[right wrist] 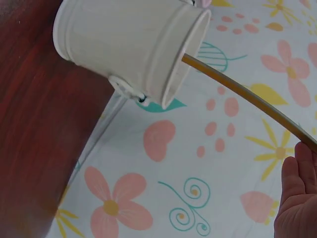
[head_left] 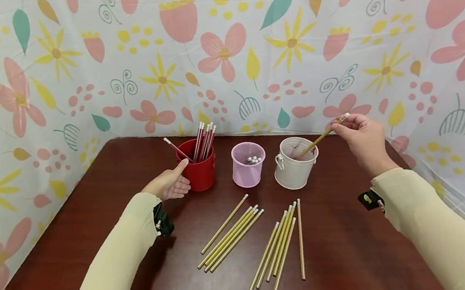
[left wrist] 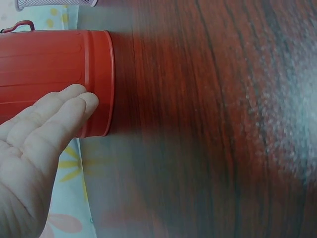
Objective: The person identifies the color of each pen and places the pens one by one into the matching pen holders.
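Observation:
My right hand [head_left: 361, 137] pinches a gold pencil [head_left: 322, 138] near its white eraser end. The pencil slants down to the left, its lower end inside the mouth of the white bucket [head_left: 293, 174]. In the right wrist view the pencil [right wrist: 247, 96] crosses the bucket's rim. My left hand [head_left: 169, 182] is at the near left side of the red bucket [head_left: 202, 179], fingers straight and thumb up by the rim. Several dark red pencils [head_left: 204, 141] with white erasers stand in that bucket, one leaning left. In the left wrist view straight fingers [left wrist: 69, 106] overlap the red bucket's wall.
Between the two buckets stands a pink mesh cup [head_left: 246, 177] holding several white-tipped pencils [head_left: 254, 160]. Two loose groups of gold pencils, a left one [head_left: 230, 241] and a right one [head_left: 277, 254], lie on the dark wooden table [head_left: 167, 286]. A flowered cloth [head_left: 227, 102] hangs behind.

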`<state>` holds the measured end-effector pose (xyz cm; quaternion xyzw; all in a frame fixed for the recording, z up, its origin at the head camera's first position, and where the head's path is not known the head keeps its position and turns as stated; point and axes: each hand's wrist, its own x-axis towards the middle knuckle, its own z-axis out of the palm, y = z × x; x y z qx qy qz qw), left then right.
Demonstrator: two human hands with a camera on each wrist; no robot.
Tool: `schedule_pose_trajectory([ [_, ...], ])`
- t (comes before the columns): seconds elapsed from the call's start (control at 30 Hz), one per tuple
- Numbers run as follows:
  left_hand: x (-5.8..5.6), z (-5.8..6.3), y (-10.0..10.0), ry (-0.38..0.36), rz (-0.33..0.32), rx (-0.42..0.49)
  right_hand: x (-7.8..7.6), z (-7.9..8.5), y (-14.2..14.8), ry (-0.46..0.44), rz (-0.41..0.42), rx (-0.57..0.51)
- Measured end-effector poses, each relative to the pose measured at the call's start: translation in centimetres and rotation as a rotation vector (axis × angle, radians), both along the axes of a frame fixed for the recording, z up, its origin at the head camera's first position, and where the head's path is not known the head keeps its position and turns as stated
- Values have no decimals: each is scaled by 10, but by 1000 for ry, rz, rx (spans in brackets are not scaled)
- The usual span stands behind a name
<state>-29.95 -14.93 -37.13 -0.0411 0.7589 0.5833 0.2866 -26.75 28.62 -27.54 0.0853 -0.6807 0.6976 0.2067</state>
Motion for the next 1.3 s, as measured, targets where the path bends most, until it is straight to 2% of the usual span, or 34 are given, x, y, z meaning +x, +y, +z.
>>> schedule_pose_trajectory([
  [0.07, 0, -1, 1, -7, 13, 5, -1, -4, 0, -12, -1, 33],
  [0.3, 2, -6, 1, -26, 0, 23, 0, -18, -2, -94, -146, 317],
  [0.5, 1, -3, -2, -8, -9, 18, 1, -29, -5, -62, -189, 489],
  [0.8, 2, -1, -1, -2, -26, 4, 5, -44, -11, -32, -168, 532],
  [1.2, 1, 1, -2, 0, -3, -5, 5, -59, -11, -54, -184, 576],
  [1.3, 0, 2, -2, 13, -14, -21, 5, -62, -12, -62, -183, 591],
])
